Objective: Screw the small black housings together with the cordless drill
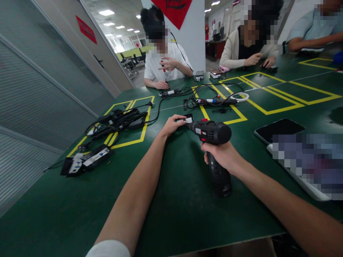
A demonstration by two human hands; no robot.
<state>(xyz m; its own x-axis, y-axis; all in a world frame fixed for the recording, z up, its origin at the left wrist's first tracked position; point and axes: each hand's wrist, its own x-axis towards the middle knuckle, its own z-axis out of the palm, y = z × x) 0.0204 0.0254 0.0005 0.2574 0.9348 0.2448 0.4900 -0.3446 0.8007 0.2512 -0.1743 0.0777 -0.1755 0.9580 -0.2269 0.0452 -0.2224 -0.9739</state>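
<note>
My right hand is wrapped round the grip of a black cordless drill with red details. The drill's chuck points away from me and left, at a small black box with a white label. Fingers of my left hand are closed on that box's left side, holding it on the green table. Whether the drill's tip touches the box I cannot tell, as the drill body hides the spot.
Black power adapters and cables lie heaped on the left. More cables and a tool-like rod lie beyond my hands. On the right are a dark phone and a white-edged tablet. Several people sit across the green table.
</note>
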